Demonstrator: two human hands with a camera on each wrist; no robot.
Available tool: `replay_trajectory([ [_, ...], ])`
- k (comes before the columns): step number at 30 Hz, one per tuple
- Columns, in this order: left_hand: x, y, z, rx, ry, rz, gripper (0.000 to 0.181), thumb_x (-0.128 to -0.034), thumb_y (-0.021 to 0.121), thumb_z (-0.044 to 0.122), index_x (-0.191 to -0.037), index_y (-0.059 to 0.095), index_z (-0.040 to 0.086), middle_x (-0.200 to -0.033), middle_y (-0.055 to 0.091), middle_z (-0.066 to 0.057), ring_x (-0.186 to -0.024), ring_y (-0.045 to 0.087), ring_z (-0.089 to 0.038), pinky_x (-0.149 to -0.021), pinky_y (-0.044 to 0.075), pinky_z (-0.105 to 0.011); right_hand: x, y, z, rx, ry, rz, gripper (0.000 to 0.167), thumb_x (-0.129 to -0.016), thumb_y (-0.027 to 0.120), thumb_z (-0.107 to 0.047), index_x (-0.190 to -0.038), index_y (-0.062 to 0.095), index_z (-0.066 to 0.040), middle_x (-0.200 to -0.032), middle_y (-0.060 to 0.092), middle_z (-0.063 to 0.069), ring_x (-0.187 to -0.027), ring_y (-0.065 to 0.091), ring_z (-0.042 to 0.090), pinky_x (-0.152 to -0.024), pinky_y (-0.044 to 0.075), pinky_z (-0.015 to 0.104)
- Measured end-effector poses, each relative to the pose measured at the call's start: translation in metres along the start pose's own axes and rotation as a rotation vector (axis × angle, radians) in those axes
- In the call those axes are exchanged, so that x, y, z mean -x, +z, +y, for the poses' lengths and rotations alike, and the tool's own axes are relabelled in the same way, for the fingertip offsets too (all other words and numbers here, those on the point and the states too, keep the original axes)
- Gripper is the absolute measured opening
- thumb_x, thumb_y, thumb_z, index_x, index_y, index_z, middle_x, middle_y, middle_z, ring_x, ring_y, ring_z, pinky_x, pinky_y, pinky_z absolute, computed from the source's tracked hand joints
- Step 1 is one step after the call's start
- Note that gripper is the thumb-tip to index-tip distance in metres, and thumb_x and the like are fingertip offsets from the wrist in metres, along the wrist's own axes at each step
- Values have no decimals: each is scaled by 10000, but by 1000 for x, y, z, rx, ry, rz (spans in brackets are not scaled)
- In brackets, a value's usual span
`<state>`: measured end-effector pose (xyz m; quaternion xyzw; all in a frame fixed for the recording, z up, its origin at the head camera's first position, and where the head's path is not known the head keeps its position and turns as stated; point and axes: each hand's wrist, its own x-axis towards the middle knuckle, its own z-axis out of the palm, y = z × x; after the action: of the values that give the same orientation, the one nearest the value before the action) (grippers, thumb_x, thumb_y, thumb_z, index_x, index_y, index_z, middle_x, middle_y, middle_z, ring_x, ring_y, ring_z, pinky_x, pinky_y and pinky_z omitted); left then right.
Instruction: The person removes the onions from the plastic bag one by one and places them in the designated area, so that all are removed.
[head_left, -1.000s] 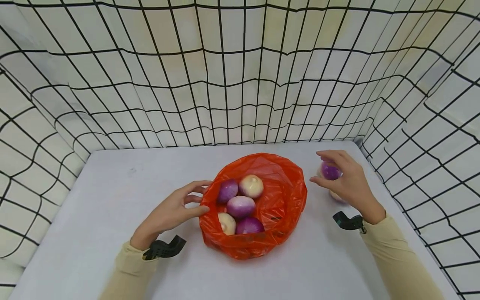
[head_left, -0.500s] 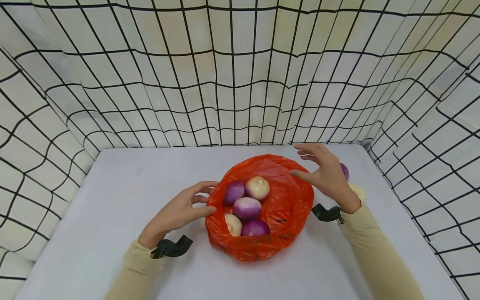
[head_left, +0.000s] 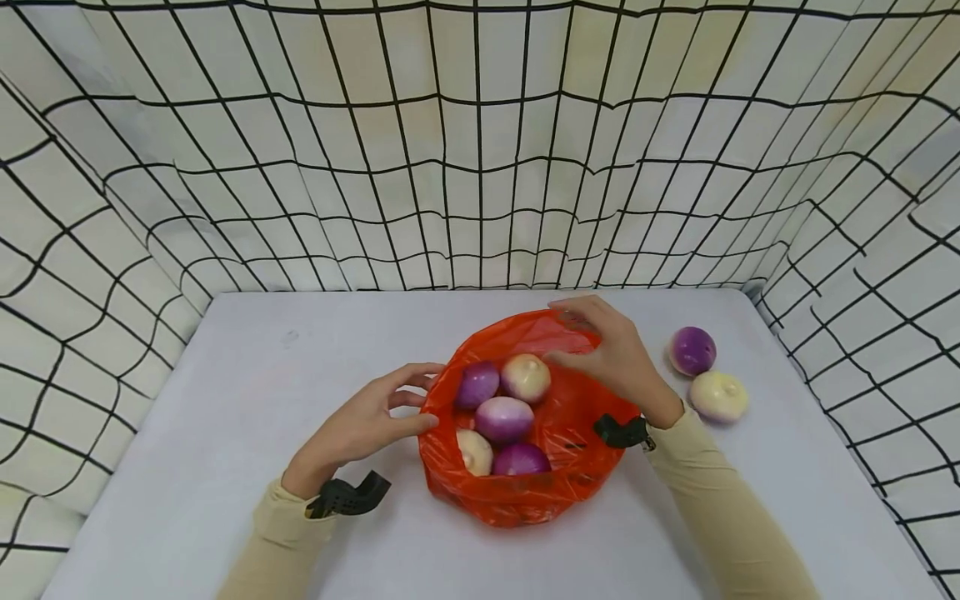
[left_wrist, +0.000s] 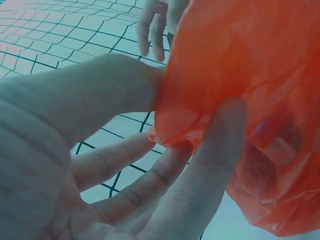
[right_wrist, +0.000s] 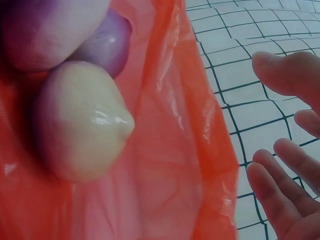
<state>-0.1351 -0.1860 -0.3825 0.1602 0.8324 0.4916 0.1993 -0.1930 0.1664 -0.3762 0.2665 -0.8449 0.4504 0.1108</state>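
Observation:
A red plastic bag (head_left: pixel 577 417) stands with its mouth wide, and several peeled onions lie in its left half. Among them are a purple-white onion (head_left: pixel 505 419) and a pale one (right_wrist: pixel 85 122). My left hand (head_left: pixel 367 421) holds the bag's left rim; in the left wrist view its thumb and a finger lie on either side of the red plastic (left_wrist: pixel 225 60). Over the bag's far right side hovers my right hand (head_left: pixel 618 354), fingers spread and nothing in them. The right wrist view shows those fingers (right_wrist: pixel 280 195) apart from the bag.
To the right of the bag, a purple onion (head_left: pixel 692 351) and a pale yellow onion (head_left: pixel 718 397) lie side by side on the white table (head_left: pixel 337 325). Black netting (head_left: pixel 480 192) over white walls encloses the table at the back and both sides.
My right hand has moved left, from beside the two loose onions to above the bag, leaving both onions uncovered on the table. The left hand stays at the bag's rim.

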Motion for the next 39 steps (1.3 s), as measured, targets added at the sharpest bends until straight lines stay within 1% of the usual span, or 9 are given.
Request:
replay_trajectory([
  [7, 1, 0, 0, 1, -5, 2, 625, -952, 737, 283, -1518, 481, 207, -1465, 559, -145, -1290, 608, -358, -938, 637, -420, 4, 16, 8, -10, 36, -48, 608, -800, 908, -199, -1344, 652, -106, -1241, 669, 119, -1091, 695, 323, -989, 599, 466],
  [13, 3, -2, 0, -7, -1, 4, 632, -949, 747, 289, -1517, 481, 207, -1474, 561, -138, -1298, 605, -362, -948, 636, -421, 8, 24, 12, -33, 36, -103, 580, -810, 903, -215, -1322, 663, -90, -1212, 692, 124, -1076, 717, 315, -974, 611, 435],
  [16, 4, -2, 1, -7, 3, 1, 638, -948, 751, 289, -1518, 479, 197, -1480, 557, -138, -1296, 609, -355, -949, 636, -401, 11, 26, 15, -53, 45, -131, 608, -788, 916, -195, -1330, 657, -103, -1217, 691, 111, -1077, 716, 298, -978, 610, 434],
  [22, 5, -3, 2, 9, 30, -5, 631, -951, 752, 258, -1516, 484, 170, -1470, 562, -144, -1280, 619, -340, -941, 633, -329, 15, 31, 22, -35, 56, -176, 649, -770, 927, -223, -1345, 644, -122, -1222, 684, 68, -1095, 704, 227, -999, 605, 419],
  [28, 5, -3, 4, 15, 55, -12, 620, -953, 751, 249, -1512, 495, 173, -1481, 565, -126, -1283, 618, -336, -952, 625, -306, 18, 35, 25, 4, 64, -181, 635, -749, 940, -244, -1310, 663, -137, -1219, 688, 33, -1120, 703, 202, -1001, 604, 415],
  [33, 9, -3, 5, 22, 41, -10, 629, -943, 763, 250, -1511, 497, 204, -1500, 555, -99, -1296, 614, -336, -936, 631, -306, 18, 38, 26, 16, 60, -195, 616, -754, 937, -241, -1294, 668, -119, -1205, 688, 39, -1122, 706, 214, -1000, 604, 421],
  [39, 10, -2, 7, 43, 40, -19, 633, -939, 769, 237, -1511, 498, 214, -1488, 560, -87, -1298, 617, -334, -926, 631, -285, 19, 40, 30, 84, 60, -193, 611, -749, 942, -262, -1288, 676, -153, -1195, 695, 1, -1101, 697, 196, -981, 606, 431],
])
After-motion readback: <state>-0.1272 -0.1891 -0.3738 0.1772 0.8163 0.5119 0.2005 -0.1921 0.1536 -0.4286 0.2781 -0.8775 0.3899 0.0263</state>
